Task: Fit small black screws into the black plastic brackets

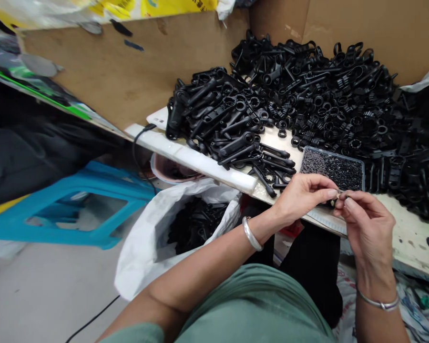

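Note:
My left hand (305,193) and my right hand (366,212) meet in front of me at the table's near edge, fingertips almost touching. Both are closed in a pinch, thumb against fingers. Something small and dark sits between the fingertips, mostly hidden, so its kind cannot be made out. Just beyond the hands stands a clear plastic box (363,174) filled with small dark pieces, greyer on the left and blacker on the right. Several black plastic handle-like parts (271,159) lie on the table left of the box.
A large heap of black plastic rings and clips (325,95) covers the table (411,238) against cardboard walls (361,33). Below the left edge, a white sack (139,257) holds more black parts. A blue plastic stool (75,200) stands on the floor further left.

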`<state>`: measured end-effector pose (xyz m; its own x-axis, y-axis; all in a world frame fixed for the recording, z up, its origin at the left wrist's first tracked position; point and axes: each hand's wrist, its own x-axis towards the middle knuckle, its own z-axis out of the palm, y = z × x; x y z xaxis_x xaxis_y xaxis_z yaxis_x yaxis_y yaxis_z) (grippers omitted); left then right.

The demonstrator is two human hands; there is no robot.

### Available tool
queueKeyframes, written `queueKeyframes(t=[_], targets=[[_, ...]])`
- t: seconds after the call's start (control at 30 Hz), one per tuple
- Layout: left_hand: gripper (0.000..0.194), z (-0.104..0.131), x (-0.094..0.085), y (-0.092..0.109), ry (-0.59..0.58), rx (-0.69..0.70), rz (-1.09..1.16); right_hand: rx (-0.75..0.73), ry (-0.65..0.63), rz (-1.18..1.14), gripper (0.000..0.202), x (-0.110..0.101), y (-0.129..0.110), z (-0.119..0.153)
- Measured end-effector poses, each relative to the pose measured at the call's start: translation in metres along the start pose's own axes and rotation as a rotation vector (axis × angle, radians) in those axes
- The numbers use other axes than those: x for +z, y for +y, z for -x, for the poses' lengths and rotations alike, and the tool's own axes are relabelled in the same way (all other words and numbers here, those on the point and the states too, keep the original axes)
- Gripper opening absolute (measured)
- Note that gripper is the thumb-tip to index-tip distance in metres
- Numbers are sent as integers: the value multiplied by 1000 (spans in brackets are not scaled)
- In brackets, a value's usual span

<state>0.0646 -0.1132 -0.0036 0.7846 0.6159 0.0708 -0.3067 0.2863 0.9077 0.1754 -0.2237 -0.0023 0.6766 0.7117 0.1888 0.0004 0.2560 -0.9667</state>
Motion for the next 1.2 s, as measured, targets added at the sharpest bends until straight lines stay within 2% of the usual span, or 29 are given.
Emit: queueKeyframes(t=[0.17,0.4,0.7,1.0,1.2], targets=[[10,3,2,-6,6,33,-8,37,-22,-72,10,-2,-3,4],[6,4,1,-12,15,88,-61,63,29,-106,14,-7,-2,11],[6,8,2,-15,9,62,1,79,61,2,14,-4,5,17],[4,9,4,-15,23,32,-7,-145,211,373,21,-2,12,23],[4,11,4,-14,40,-21,-75,-231,213,471,23,-1,9,25]])
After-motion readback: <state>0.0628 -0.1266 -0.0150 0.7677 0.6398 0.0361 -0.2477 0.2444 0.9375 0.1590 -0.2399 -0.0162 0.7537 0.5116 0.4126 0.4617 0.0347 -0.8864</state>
